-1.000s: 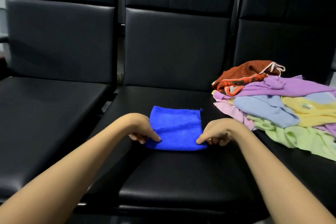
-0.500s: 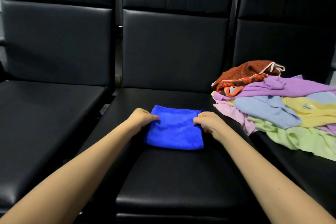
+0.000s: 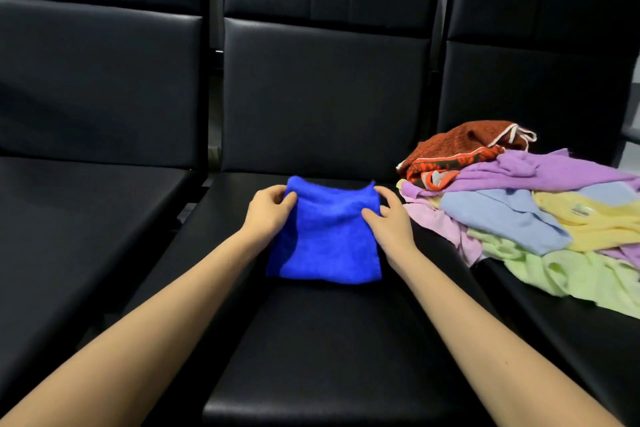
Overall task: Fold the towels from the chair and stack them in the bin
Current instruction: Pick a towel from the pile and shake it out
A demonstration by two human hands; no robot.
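a folded blue towel (image 3: 325, 246) lies on the seat of the middle chair (image 3: 329, 340), its far edge raised a little between the hands. the left hand (image 3: 268, 211) pinches the towel's corner at 10 o'clock, fingers (image 3: 289, 199) curled onto the cloth. the right hand (image 3: 388, 218) grips the corner at 2 o'clock, its fingers narrow on the fabric. the towel's near edge at 6 o'clock rests flat on the seat. at 3 o'clock from it, on the right chair (image 3: 571, 357), sits a loose pile of towels (image 3: 519, 215): a rust-red towel (image 3: 460, 146) on top, with purple, pale blue, yellow, pink and green ones spread below. the left chair (image 3: 86, 218) stands at 9 o'clock.
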